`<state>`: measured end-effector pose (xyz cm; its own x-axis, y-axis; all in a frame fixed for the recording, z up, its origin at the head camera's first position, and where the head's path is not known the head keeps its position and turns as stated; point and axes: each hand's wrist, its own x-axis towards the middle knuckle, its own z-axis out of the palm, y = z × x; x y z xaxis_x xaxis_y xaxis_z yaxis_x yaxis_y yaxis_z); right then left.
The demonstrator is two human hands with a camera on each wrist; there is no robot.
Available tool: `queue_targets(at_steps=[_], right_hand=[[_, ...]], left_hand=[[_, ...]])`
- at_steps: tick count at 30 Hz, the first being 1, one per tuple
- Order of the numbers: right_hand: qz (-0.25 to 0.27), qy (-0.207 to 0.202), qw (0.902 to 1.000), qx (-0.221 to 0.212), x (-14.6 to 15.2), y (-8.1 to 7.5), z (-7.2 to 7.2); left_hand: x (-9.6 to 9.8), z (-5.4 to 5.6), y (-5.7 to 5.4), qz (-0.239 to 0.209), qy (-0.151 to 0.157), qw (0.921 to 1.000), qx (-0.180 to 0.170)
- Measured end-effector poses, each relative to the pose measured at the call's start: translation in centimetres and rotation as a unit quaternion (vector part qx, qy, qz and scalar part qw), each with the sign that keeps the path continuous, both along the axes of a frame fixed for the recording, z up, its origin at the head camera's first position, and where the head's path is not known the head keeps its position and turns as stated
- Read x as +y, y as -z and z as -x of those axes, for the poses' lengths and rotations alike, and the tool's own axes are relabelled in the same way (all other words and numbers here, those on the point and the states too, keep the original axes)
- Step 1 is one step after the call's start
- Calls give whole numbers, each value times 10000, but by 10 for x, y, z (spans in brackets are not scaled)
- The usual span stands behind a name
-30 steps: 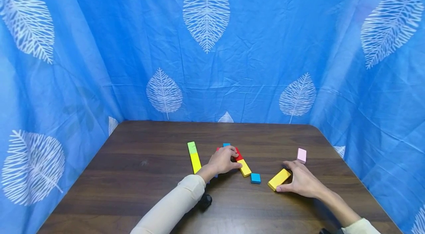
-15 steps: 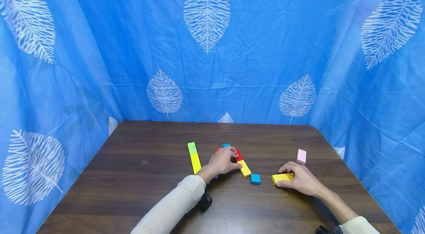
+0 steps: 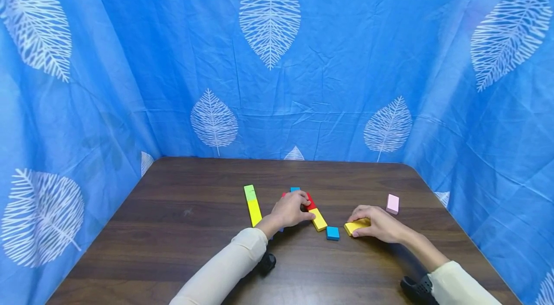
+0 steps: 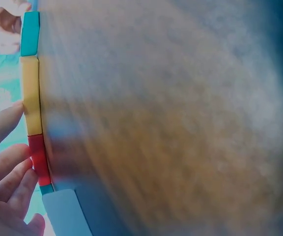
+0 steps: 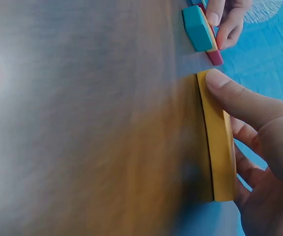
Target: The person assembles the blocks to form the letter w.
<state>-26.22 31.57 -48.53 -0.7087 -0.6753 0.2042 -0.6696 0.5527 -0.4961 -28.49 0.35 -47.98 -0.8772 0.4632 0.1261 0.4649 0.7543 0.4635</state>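
Note:
My right hand point(image 3: 380, 223) pinches a long yellow block point(image 5: 217, 142) between thumb and fingers, low over the table, to the right of a small blue block point(image 3: 333, 233). At the middle of the table my left hand point(image 3: 289, 209) rests against a slanted row: its thumb touches another yellow block point(image 4: 31, 96) and its fingers reach the red block point(image 4: 39, 160). The blue block stands just off the near end of that row. At the row's far end a blue block point(image 3: 295, 189) shows. Part of the blocks under the left hand is hidden.
A slanted strip of a green block point(image 3: 250, 192) and a yellow block point(image 3: 255, 212) lies left of my left hand. A pink block point(image 3: 393, 204) stands at the right. Blue leaf-patterned cloth point(image 3: 320, 83) borders the dark wooden table point(image 3: 182, 237).
My right hand turned the yellow block from a slant towards level, then carried it left, closer to the small blue block. The left hand has stayed in place.

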Motion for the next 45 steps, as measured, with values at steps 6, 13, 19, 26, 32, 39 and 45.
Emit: queue_targets(at_steps=[6,13,19,26,32,39,45], right_hand=[[-339,365,9987,139,-8,-4,1],[-239,1904,9803,456,-9,7,-14],[-426,2722,9606,373,-11,14,-13],[-314,2630,9643,25,-11,8,-4],[8,1986,9787,-512,-8,3,5],[-68,1475,9856,-829,-11,-2,11],[-92,1403,9888,-506,-14,1,10]], left_hand=[[1,0,1,14,13,10000,17],[0,0,0,19,-2,10000,10],[0,-2,-1,-7,19,10000,-3],[0,-2,-3,5,33,10000,30],[0,-2,-4,-4,73,10000,67],[-1,-2,-3,0,96,9999,34],[-1,-2,-4,-4,37,10000,-31]])
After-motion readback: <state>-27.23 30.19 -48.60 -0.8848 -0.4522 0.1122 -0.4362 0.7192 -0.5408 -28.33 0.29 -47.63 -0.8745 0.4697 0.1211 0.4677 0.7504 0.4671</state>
